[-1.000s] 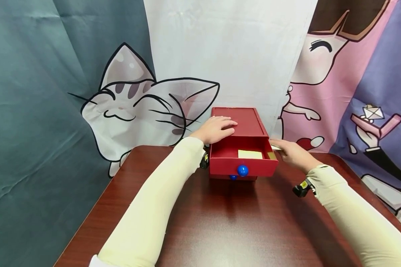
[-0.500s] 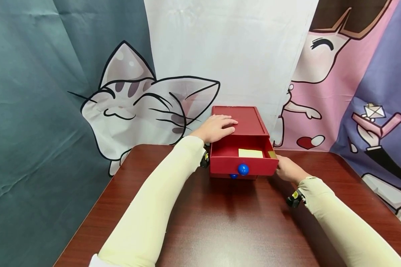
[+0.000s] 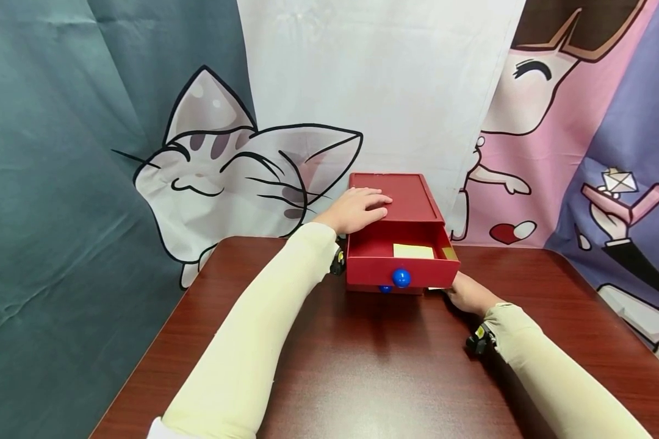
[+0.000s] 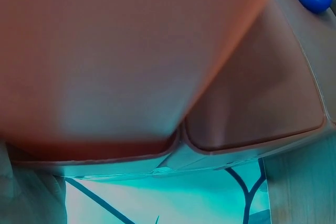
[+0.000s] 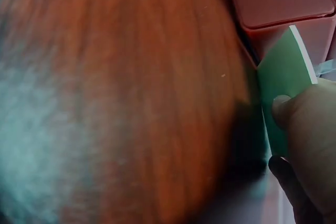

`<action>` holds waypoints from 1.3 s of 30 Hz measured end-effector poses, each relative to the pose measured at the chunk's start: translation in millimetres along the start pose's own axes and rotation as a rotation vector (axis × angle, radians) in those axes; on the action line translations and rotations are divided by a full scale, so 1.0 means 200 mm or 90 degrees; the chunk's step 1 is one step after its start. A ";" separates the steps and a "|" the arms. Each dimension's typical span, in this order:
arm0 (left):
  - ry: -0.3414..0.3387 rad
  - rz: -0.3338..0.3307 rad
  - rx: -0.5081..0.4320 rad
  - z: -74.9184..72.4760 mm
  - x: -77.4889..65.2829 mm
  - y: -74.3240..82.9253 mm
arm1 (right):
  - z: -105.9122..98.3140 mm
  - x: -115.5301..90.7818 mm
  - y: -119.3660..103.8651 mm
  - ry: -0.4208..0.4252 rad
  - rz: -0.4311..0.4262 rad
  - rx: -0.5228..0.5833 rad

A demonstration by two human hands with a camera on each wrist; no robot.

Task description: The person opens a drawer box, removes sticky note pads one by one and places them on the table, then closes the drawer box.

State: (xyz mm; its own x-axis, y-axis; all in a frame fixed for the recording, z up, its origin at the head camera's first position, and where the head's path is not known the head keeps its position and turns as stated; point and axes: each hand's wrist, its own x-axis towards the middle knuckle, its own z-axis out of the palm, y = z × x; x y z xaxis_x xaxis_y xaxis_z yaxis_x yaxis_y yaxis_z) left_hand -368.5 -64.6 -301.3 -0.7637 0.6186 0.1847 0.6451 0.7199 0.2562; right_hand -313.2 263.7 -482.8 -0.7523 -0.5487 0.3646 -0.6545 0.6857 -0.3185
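Observation:
A red drawer box (image 3: 409, 194) stands at the back of the table, its upper drawer (image 3: 370, 272) pulled out. This drawer has a blue knob (image 3: 401, 278) and a pale yellow sticky note pad (image 3: 413, 251) inside. My left hand (image 3: 357, 210) rests on the box's top at the left, fingers extended. Low beside the drawer's right side, my right hand (image 3: 469, 294) pinches another sticky note pad (image 5: 283, 69), thumb on its face. In the head view, just a pale edge of this pad shows under the drawer; the fingertips are hidden behind the drawer front.
A lower drawer's blue knob (image 3: 385, 289) shows beneath the pulled-out drawer. The dark brown table (image 3: 351, 372) extends in front of the box. A printed cartoon curtain (image 3: 307, 73) hangs right behind the table.
My right hand has come down and towards me along the box's right side, carrying the pad from beside the box to below the open drawer. The left hand has stayed on the box top.

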 end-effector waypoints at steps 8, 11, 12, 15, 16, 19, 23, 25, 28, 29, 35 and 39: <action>0.003 -0.002 0.001 0.00 0.00 -0.01 | -0.01 -0.01 0.00 -0.095 0.100 0.001; 0.003 -0.001 0.004 0.00 0.00 -0.01 | -0.02 -0.01 0.00 -0.128 0.142 0.029; 0.003 -0.001 0.006 0.00 0.00 -0.01 | -0.02 -0.01 0.00 -0.134 0.154 0.038; 0.002 0.001 0.003 0.01 0.00 -0.01 | -0.02 -0.02 0.00 -0.141 0.175 0.050; 0.001 0.001 0.002 0.01 0.00 -0.01 | -0.01 -0.02 0.00 -0.139 0.174 0.047; -0.001 -0.001 -0.002 0.00 -0.01 0.00 | 0.00 -0.03 -0.01 -0.124 0.152 0.031; 0.002 -0.001 -0.006 0.00 -0.01 0.00 | 0.02 -0.02 -0.02 -0.096 0.147 0.027; 0.005 0.000 -0.006 0.00 -0.01 0.00 | 0.03 -0.01 -0.03 -0.090 0.162 0.037; 0.007 0.002 -0.007 0.01 0.00 0.00 | 0.04 0.01 -0.03 -0.095 0.200 0.054; 0.008 0.002 -0.007 0.01 0.00 0.00 | 0.04 0.02 -0.03 -0.101 0.210 0.057; 0.010 0.003 0.002 -0.01 0.00 0.01 | 0.06 0.08 -0.04 -0.115 0.261 0.106; 0.011 0.002 0.002 0.00 0.00 0.00 | 0.09 0.10 -0.03 -0.068 0.270 0.132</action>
State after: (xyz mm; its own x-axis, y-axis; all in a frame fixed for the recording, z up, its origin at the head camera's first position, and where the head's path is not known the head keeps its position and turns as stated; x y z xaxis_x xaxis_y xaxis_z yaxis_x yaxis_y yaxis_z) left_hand -368.1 -65.0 -301.0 -0.7621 0.6153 0.2017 0.6474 0.7190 0.2526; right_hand -325.3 240.7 -488.7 -0.9524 -0.2951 0.0772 -0.2820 0.7555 -0.5914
